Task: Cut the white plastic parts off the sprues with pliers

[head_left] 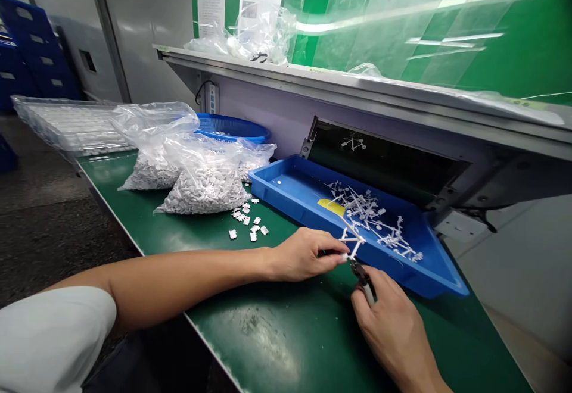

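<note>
My left hand [308, 254] pinches a white branched plastic piece [354, 242] above the front edge of a blue tray [286, 196]. Wrapped round a pair of small cutters [367, 290], my right hand [393, 321] is just below and to the right. The dark jaws of the cutters touch or nearly touch the lower end of the white piece. Inside the tray lies a tangled heap of white plastic branches [361, 208], beside a yellow patch [331, 206]. Several small white parts [254, 229] are scattered on the green table [254, 345], left of the tray.
Clear bags of white parts [205, 181] stand at the back left, near a blue basket [236, 126] and clear plastic trays [75, 122]. A metal shelf [357, 86] overhangs the table's back. Behind the blue tray is a dark chute [379, 155] with a white piece on it.
</note>
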{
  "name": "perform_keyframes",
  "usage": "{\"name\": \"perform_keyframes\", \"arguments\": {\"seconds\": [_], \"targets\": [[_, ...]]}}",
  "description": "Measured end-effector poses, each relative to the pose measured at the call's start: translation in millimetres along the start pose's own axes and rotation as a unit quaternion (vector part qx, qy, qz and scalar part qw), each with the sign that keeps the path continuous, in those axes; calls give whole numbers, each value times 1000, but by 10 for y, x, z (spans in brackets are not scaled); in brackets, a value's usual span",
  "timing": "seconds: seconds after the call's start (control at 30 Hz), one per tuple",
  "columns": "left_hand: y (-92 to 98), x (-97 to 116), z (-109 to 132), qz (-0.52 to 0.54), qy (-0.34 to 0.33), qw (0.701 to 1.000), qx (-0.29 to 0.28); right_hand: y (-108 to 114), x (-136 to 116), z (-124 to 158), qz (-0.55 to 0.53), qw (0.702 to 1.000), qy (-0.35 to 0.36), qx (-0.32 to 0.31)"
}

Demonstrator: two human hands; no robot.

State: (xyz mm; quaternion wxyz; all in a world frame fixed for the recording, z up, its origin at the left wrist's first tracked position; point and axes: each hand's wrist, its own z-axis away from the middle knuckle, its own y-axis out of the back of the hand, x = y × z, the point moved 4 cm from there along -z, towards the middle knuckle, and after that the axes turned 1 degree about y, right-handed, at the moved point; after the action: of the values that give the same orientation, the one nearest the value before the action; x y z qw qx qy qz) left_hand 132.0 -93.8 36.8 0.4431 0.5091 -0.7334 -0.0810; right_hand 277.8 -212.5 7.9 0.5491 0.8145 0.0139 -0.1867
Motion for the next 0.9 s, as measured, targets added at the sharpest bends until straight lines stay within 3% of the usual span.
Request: {"name": "perform_keyframes", "arguments": {"seconds": [0.37, 0.47, 0.73, 0.83, 0.9], "targets": [[-63, -22, 15, 20, 15, 999, -21, 29, -54, 9, 44, 999, 29, 7], [-89, -30, 17, 29, 35, 999, -29, 40, -69, 15, 66, 998, 10, 0], [-184, -106, 6, 38, 69, 996, -51, -4, -22, -5, 17, 995, -50, -88], [-169, -81, 4, 18, 49, 998, -47, 76, 71, -27, 14, 993, -77, -87], [0, -10, -40, -17, -2, 1000, -24, 129, 177, -38, 10, 991, -102, -88]]}}
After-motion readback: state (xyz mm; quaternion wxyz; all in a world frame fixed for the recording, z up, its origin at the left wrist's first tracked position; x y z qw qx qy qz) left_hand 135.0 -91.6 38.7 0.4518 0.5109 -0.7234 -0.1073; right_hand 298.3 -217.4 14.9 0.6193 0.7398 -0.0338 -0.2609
